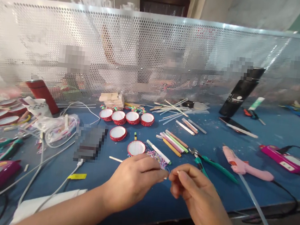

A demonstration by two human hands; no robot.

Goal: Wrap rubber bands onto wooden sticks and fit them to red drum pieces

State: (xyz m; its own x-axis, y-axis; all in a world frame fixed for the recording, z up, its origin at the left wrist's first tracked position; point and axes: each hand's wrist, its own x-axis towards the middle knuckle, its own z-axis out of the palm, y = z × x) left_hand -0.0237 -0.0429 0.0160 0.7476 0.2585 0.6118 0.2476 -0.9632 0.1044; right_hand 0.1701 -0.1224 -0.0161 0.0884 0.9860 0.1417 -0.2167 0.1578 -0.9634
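Note:
My left hand (138, 178) is closed in a pinch above the front of the table, its fingertips pointing right. Close beside it, my right hand (197, 196) pinches with thumb and forefinger. A tiny pale bit shows at the right fingertips, too small to name; what the left fingers hold is hidden. Just behind the left hand lie a small red-rimmed drum (136, 148) with a white face and a bundle of coloured strings (157, 156), partly covered. A thin pale stick (115, 159) sticks out left of the left hand.
Several small drums (118, 133) stand behind, near coloured sticks (172, 143). Green-handled pliers (217, 167) and a pink glue gun (245, 167) lie right. A phone (90, 144) with its white cable is left. A perforated metal screen (150, 56) closes off the back.

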